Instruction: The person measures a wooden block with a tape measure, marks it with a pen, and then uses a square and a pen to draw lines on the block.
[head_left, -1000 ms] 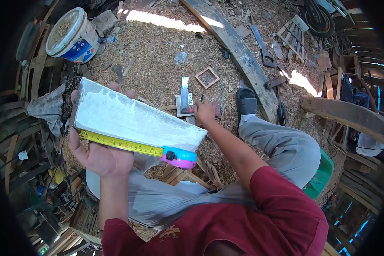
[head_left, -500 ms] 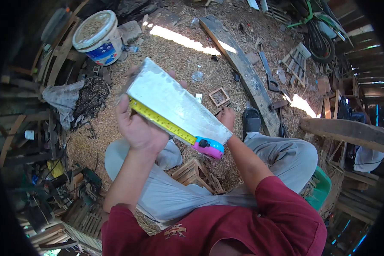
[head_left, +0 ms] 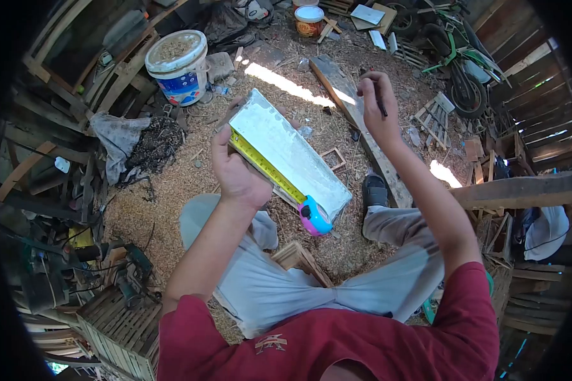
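Observation:
My left hand [head_left: 245, 181] grips a long block with a whitish top face [head_left: 289, 149], its thumb on the near edge and fingertips showing past the far edge. Along that near edge runs the yellow blade of a tape measure [head_left: 314, 219], whose blue and pink case hangs at the block's lower right end. The blade's tip lies by my left thumb. Raised to the right, apart from the block, my right hand [head_left: 380, 114] is closed around a thin dark pen or pencil [head_left: 382, 106]. A small square wooden frame [head_left: 337, 157] lies on the ground behind the block.
Wood shavings cover the ground. A lidded white bucket [head_left: 178, 70] stands at the back left, and a long plank [head_left: 340, 86] lies ahead. At the back right is a motorbike [head_left: 461, 76]. Between my legs sits a slatted wooden piece [head_left: 292, 257]; a beam [head_left: 521, 190] juts in from the right.
My right hand has risen from behind the block's lower end, up and to the right, with the pen or pencil. The tape case now hangs more steeply. The whole view has shifted.

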A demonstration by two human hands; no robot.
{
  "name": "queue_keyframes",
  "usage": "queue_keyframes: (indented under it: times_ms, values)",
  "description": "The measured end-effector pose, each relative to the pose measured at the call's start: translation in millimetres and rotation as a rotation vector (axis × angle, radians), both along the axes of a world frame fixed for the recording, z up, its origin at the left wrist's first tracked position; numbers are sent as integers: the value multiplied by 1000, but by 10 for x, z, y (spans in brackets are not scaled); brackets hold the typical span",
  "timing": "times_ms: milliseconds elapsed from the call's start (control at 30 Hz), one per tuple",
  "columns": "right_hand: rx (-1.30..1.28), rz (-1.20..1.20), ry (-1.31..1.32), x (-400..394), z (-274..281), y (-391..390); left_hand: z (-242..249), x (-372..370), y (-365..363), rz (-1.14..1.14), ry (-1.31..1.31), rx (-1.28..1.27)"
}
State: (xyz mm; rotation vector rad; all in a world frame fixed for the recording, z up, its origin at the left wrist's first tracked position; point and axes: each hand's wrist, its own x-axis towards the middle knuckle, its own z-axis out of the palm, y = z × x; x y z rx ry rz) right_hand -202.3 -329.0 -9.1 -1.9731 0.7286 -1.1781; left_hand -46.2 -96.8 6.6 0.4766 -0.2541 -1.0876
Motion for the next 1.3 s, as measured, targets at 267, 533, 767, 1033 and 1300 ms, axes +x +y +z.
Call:
queue_keyframes:
  times_ms: [267, 533, 767, 1033, 1300]
  values:
    - [-232, 258, 200, -715, 222, 2283, -17, -29, 47, -19, 104, -17]
    - [-38, 11, 6, -622, -646, 2734, -10, -166, 69, 124, -110, -50]
    - [347, -207, -173, -786, -550, 2267, 106, 188, 177, 516, -222, -100]
    - [550, -185, -179, -153, -1446, 1554, 78, 449, 345, 732, -185, 200]
    - [405, -152, 587, 102, -3067, 918, -163, 513, 172, 641, -222, 363]
